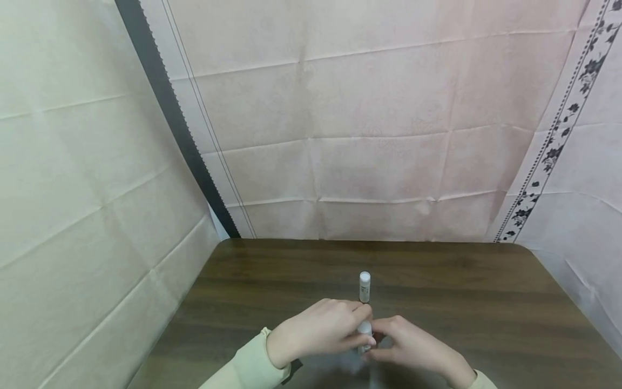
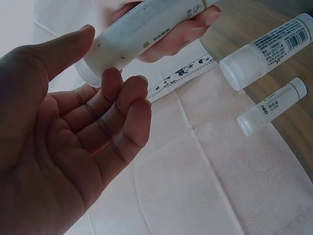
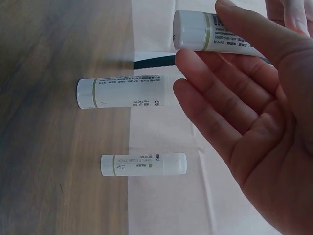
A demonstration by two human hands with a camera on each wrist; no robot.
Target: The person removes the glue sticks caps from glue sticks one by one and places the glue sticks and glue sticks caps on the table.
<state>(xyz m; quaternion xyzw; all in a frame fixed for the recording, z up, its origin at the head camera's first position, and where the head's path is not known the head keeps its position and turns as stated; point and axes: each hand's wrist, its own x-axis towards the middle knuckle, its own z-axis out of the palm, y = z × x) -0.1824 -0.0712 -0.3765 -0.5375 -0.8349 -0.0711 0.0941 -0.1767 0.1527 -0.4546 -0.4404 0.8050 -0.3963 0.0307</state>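
A white glue stick (image 1: 364, 328) is between both hands, its lower body toward the right hand. My left hand (image 1: 328, 328) holds its top end, thumb on one side and curled fingers on the other. My right hand (image 1: 410, 346) grips the lower part, with the thumb (image 3: 239, 19) on the label and fingers beneath. Two more glue sticks stand upright on the table beyond the hands. In the right wrist view these are a larger one (image 3: 124, 92) and a smaller one (image 3: 144, 165). The head view shows only one, just behind my left hand.
The brown wooden table (image 1: 272, 270) has rounded far corners. Pale cloth (image 1: 374, 108) hangs behind it, with a dark stripe (image 1: 184, 129) at left and a floral border (image 1: 549, 156) at right. Another pale cloth (image 1: 87, 216) hangs along the left side.
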